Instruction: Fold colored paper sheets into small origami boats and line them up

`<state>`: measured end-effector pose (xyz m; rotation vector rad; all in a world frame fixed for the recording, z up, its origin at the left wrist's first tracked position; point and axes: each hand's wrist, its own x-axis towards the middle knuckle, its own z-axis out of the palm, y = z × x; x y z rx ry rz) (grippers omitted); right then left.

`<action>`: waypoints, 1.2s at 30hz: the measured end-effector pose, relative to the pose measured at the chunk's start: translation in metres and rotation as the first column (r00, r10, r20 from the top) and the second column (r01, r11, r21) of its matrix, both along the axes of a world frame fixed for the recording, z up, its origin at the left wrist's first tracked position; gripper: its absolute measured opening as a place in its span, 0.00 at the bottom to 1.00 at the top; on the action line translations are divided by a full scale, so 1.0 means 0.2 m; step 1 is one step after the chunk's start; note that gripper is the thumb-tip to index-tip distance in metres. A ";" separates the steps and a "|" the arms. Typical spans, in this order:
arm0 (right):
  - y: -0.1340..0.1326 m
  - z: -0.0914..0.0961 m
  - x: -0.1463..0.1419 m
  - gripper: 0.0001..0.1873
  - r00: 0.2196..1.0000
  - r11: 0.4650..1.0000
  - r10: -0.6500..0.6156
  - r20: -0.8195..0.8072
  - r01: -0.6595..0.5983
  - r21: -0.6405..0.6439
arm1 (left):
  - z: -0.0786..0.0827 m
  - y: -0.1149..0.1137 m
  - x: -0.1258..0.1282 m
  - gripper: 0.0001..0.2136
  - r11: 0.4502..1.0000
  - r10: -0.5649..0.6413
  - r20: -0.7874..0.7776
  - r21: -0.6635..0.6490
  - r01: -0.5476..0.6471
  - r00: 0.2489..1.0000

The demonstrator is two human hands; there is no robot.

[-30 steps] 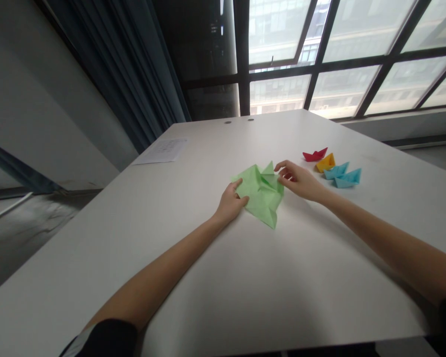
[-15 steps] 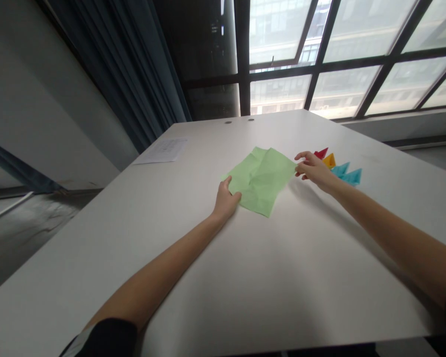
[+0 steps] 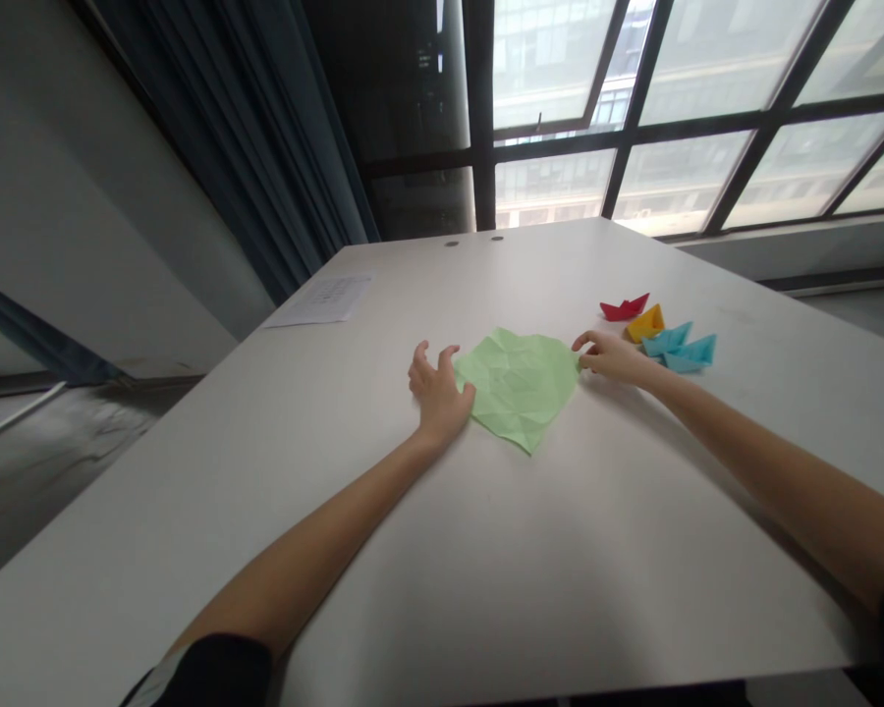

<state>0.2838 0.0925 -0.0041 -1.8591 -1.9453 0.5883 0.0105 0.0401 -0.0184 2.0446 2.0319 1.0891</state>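
A creased, unfolded green paper sheet lies mid-frame on the white table. The left hand, fingers spread, touches its left edge. The right hand pinches its right corner.

We stretch both bare forearms forward, converging toward twelve o'clock. Our left hand lies palm down, fingers spread and slightly curled, thumb angled toward two o'clock. Our right hand sits at about one o'clock, low, fingers bent, thumb and forefinger drawn close together. Dark sleeves show at both elbows.
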 end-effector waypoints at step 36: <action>-0.21 0.38 0.05 0.11 0.751 0.938 -0.244 0.614 0.343 -0.047 | 0.06 -0.25 -0.20 0.24 0.912 -0.349 -0.395 -0.351 0.211 0.850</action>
